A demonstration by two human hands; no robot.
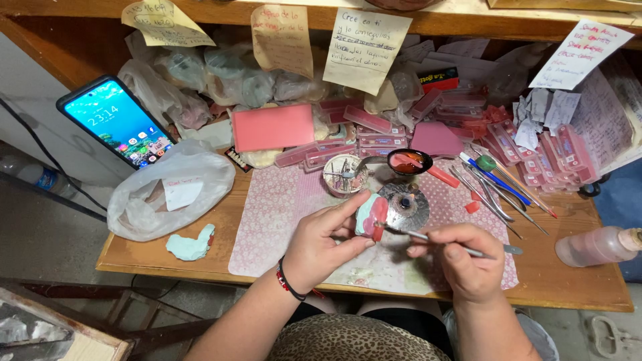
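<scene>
Head-cam view looking down at a cluttered wooden workbench (568,281) w/ a floral mat (274,207) in the middle. The left hand (321,244) grips a small dental model (370,215), pale teal w/ pink-red wax on it, pinched btwn thumb and fingertips and held just above the mat, near centre of the bench. The model sits right beside the left hand's fingertips and just left of the right hand (461,257); its long axis runs roughly upright in the frame, tilted a little. The right hand is closed round a thin metal instrument (441,242) like a pen; the tool lies nearly horizontal, handle pointing right, tip pointing left and touching, or almost touching, the lower edge of the model's wax; can't tell which. Both wrists come up from the bottom edge, forearms angled inward toward each other. Just behind the model: a round metal disc (404,206), a small cup (344,175) and a dark bowl (409,162) w/ red wax. More tools (498,187) lie to the right, a plastic bag (170,194) and phone (120,120) to the left.
</scene>
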